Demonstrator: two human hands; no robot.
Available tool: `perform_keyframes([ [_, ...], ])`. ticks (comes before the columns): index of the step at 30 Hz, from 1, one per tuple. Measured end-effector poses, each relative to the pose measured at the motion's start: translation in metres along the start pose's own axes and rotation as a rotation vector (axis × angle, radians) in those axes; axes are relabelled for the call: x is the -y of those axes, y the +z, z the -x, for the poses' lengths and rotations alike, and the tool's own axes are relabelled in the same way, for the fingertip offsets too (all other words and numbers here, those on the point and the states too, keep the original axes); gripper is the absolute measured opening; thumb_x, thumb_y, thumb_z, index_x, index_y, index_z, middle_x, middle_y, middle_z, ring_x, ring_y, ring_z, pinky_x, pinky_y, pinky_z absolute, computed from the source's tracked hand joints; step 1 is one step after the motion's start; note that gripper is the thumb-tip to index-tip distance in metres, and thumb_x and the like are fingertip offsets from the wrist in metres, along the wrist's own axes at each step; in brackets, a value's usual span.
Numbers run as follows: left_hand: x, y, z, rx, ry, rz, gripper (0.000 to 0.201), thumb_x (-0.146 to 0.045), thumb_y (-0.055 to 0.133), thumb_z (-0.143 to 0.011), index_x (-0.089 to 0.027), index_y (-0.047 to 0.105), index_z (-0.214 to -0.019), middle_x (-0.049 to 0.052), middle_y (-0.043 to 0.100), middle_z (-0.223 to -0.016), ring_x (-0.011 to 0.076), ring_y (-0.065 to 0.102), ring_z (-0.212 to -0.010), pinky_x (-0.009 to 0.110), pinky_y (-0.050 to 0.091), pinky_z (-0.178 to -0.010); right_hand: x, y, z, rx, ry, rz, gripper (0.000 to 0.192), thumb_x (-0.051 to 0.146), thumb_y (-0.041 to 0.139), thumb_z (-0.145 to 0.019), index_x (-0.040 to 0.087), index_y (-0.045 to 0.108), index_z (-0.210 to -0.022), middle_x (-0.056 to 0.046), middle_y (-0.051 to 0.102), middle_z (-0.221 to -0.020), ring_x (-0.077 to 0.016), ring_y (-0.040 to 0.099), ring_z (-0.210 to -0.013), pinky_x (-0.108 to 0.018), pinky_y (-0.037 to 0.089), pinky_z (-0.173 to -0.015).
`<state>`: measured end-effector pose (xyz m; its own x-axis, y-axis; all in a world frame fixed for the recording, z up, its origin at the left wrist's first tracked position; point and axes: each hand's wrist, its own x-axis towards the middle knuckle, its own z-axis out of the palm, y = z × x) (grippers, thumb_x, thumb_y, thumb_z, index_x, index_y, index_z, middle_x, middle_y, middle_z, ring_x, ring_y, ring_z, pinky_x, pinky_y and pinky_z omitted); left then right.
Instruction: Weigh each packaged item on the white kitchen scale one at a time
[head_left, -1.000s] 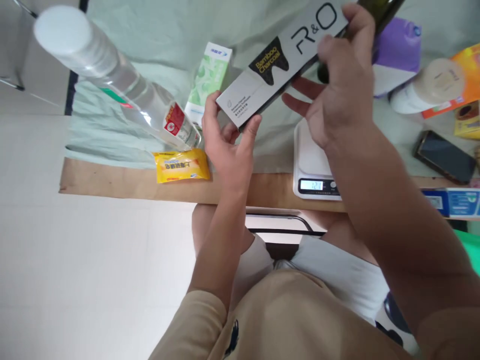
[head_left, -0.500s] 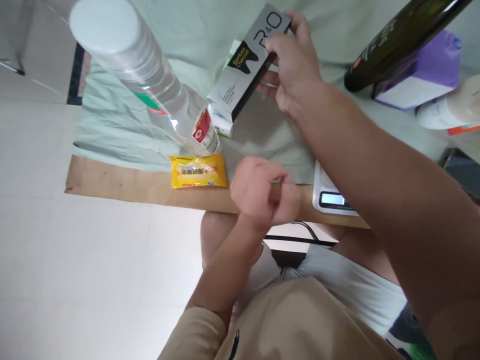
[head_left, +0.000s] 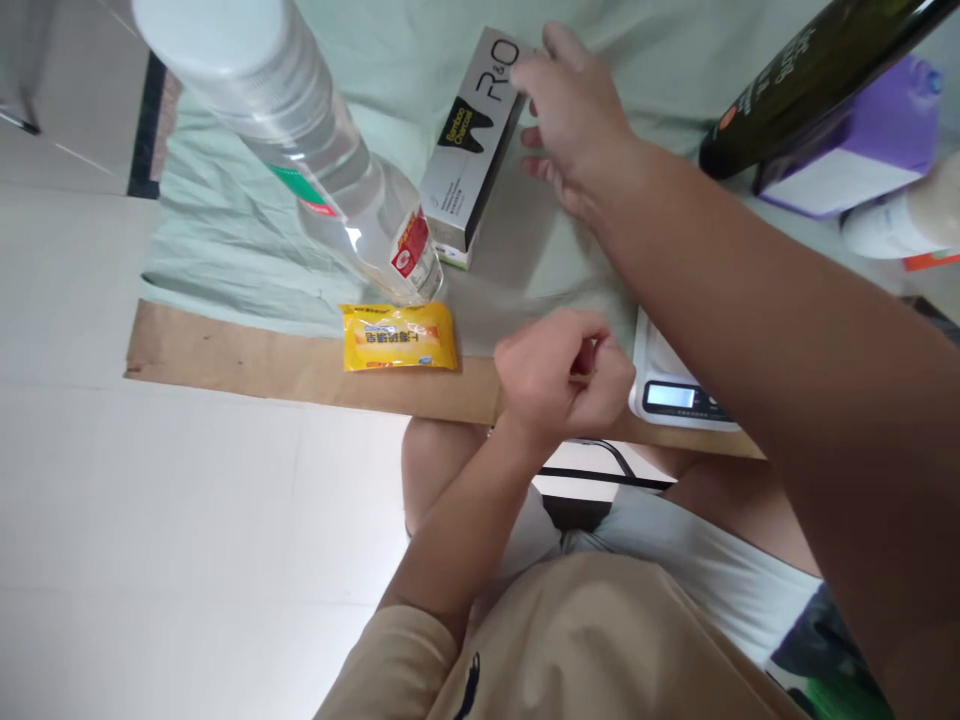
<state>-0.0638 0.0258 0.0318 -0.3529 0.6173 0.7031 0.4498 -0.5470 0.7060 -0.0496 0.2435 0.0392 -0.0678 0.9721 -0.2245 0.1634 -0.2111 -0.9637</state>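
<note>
My right hand (head_left: pixel 577 120) rests loosely open on the grey toothpaste box (head_left: pixel 472 140), hiding its far end; left hand (head_left: pixel 559 375) fisted, contents unclear, half-covering the scale (head_left: pixel 675 385).

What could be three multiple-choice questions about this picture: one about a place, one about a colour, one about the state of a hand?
1. Where is the grey box?
A. on the scale
B. beside the clear bottle, on a green-white box
C. on the floor

2. What colour is the small packet at the table edge?
A. yellow
B. purple
C. black

3. How is the left hand?
A. flat on the scale
B. holding the bottle
C. closed in a fist, above the table edge

Answers:
1 B, the box lies next to the bottle, the right hand at its far end.
2 A, its wrapper is yellow.
3 C, the fingers are curled in.
</note>
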Motion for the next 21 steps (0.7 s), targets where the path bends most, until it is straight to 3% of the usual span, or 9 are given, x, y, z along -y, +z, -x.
perform_keyframes([
  [2, 0.002, 0.0, 0.001, -0.01, -0.008, 0.005, 0.012, -0.008, 0.056, -0.078, -0.019, 0.054, -0.08, -0.009, 0.046, -0.055, 0.0031, 0.04, -0.048, 0.015, 0.035, -0.048, 0.009, -0.012, 0.023, -0.098, 0.046, 0.031, 0.039, 0.031, 0.045, -0.101, 0.018, 0.053, -0.137, 0.008, 0.045, -0.089, 0.0013, 0.052, -0.073, -0.039, 0.06, -0.088],
  [4, 0.004, 0.0, 0.002, -0.005, -0.031, 0.025, 0.013, -0.008, 0.057, -0.078, -0.02, 0.053, -0.079, -0.009, 0.046, -0.055, 0.0034, 0.04, -0.047, 0.016, 0.036, -0.048, 0.015, -0.035, 0.058, -0.13, 0.066, -0.035, 0.041, 0.039, 0.041, -0.104, 0.022, 0.053, -0.139, 0.008, 0.049, -0.09, 0.0011, 0.05, -0.065, -0.023, 0.056, -0.076],
  [6, 0.003, 0.001, 0.003, 0.006, -0.065, 0.035, 0.012, -0.008, 0.056, -0.079, -0.02, 0.054, -0.078, -0.008, 0.046, -0.054, 0.0037, 0.041, -0.047, 0.017, 0.037, -0.048, 0.013, -0.067, 0.1, -0.145, 0.023, -0.199, 0.04, 0.041, 0.043, -0.103, 0.024, 0.056, -0.137, 0.006, 0.056, -0.092, -0.0013, 0.054, -0.064, -0.017, 0.047, -0.062],
  [8, 0.002, 0.004, 0.005, 0.01, -0.088, 0.032, 0.011, -0.009, 0.056, -0.08, -0.019, 0.054, -0.076, -0.008, 0.047, -0.054, 0.0037, 0.041, -0.046, 0.018, 0.036, -0.048, -0.001, -0.105, 0.147, -0.191, -0.036, -0.302, 0.034, 0.03, 0.047, -0.094, 0.025, 0.063, -0.124, 0.005, 0.06, -0.085, -0.0045, 0.057, -0.063, -0.018, 0.044, -0.058],
  [10, 0.001, 0.008, 0.008, 0.024, -0.099, 0.034, 0.011, -0.01, 0.056, -0.081, -0.019, 0.055, -0.075, -0.008, 0.047, -0.055, 0.0033, 0.041, -0.047, 0.019, 0.035, -0.048, -0.023, -0.141, 0.191, -0.246, -0.094, -0.324, 0.031, 0.038, 0.056, -0.083, 0.021, 0.072, -0.103, 0.001, 0.06, -0.074, -0.0086, 0.059, -0.065, -0.022, 0.048, -0.061],
  [13, 0.003, 0.014, 0.016, 0.062, -0.11, 0.029, 0.01, -0.013, 0.056, -0.084, -0.019, 0.057, -0.076, -0.007, 0.048, -0.058, 0.0033, 0.042, -0.05, 0.019, 0.035, -0.05, -0.06, -0.187, 0.248, -0.445, -0.068, -0.271, 0.028, 0.044, 0.066, -0.066, 0.02, 0.073, -0.078, -0.001, 0.057, -0.059, -0.0125, 0.058, -0.061, -0.026, 0.047, -0.059],
  [18, 0.016, 0.026, 0.025, 0.152, -0.195, -0.012, 0.016, -0.031, 0.064, -0.091, -0.02, 0.061, -0.079, -0.005, 0.049, -0.06, 0.0065, 0.046, -0.054, 0.025, 0.038, -0.052, -0.089, -0.251, 0.323, -0.754, 0.02, -0.266, 0.021, 0.042, 0.065, -0.061, 0.023, 0.069, -0.068, 0.0, 0.055, -0.055, -0.0155, 0.056, -0.056, -0.032, 0.05, -0.058],
  [21, 0.011, 0.041, 0.03, 0.116, -0.224, 0.049, 0.027, -0.042, 0.066, -0.094, -0.021, 0.059, -0.078, -0.005, 0.043, -0.059, 0.0056, 0.042, -0.052, 0.028, 0.033, -0.048, -0.096, -0.291, 0.355, -0.881, -0.021, -0.251, 0.015, 0.037, 0.058, -0.064, 0.023, 0.065, -0.064, -0.001, 0.052, -0.054, -0.0168, 0.056, -0.054, -0.034, 0.051, -0.056],
])
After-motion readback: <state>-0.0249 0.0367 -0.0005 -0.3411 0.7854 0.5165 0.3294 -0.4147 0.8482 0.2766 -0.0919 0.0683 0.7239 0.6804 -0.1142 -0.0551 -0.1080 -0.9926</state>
